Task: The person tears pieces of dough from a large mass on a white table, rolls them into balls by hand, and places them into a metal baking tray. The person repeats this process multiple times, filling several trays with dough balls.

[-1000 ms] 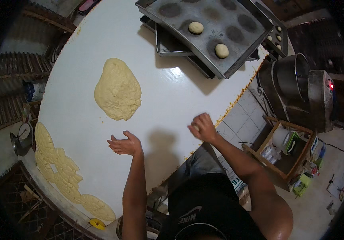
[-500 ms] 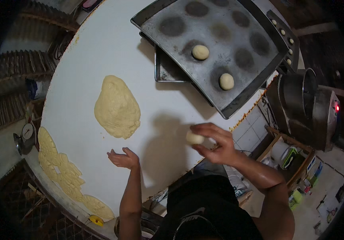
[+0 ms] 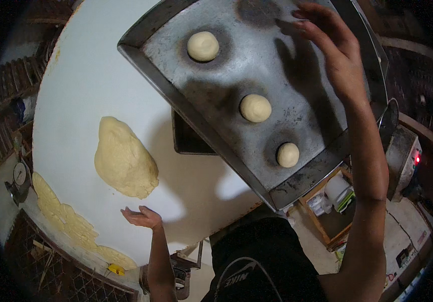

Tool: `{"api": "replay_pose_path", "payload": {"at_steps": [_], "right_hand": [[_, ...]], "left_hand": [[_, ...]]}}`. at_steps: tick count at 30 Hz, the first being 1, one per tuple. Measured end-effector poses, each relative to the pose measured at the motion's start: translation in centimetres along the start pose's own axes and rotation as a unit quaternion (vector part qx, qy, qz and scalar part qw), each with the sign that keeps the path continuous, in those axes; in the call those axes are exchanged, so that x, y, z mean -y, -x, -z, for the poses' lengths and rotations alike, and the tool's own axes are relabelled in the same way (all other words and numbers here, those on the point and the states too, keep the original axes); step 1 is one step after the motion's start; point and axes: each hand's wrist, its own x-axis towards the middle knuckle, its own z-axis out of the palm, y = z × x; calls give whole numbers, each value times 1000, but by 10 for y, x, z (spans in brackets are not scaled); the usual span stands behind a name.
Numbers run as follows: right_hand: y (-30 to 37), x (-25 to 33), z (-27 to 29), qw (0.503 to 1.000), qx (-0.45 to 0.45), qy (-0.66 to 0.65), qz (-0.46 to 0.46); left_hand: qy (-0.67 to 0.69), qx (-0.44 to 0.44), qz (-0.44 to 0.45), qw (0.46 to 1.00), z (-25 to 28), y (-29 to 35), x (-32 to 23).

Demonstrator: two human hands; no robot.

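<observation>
Dough (image 3: 126,158) sits as one lump on the left half of your table (image 3: 83,70). Left of it, flat pieces (image 3: 65,219) hug the table's curved edge, with white surface between. White surface also runs from the lump up to the top of the view, so there's room that side. Your left hand (image 3: 143,218) is just below the lump, apart from it: fingers loosely stretched left, thumb lifted away, nothing seen in the grip.

Right of the lump, a strip of table, then a dark pan (image 3: 191,135) poking out from under the tray (image 3: 256,60). Tray fills the upper right: left rim slants down, near corner comes to the table's near edge as you see it, far end cut off by the view. Three balls (image 3: 255,108) on it in a slanting row, apart from each other; the lowest is nearest the near rim.

Your right hand (image 3: 344,60) is over the tray's right part, fingers spread and slightly curled, no ball seen in the grip. All three balls lie left of it, well apart. Your forearm crosses the near right rim. Below that rim, a wooden box (image 3: 336,224); farther right, a machine (image 3: 405,161) with a red light.
</observation>
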Motion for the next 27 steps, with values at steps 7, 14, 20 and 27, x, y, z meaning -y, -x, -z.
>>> {"api": "replay_pose_path", "payload": {"at_steps": [7,14,20,27], "right_hand": [[114,26,51,977,-8,175,-123],[117,58,-13,972,80,219,-1],[165,106,-66,998,-45,17,51],[295,103,-228,981,190,16,33]], "left_hand": [[-2,15,37,999,3,1,2],[29,5,-24,999,-1,-5,1],[-135,110,-38,984,18,-13,-16],[-133,124,28,983,24,-15,-13]]}}
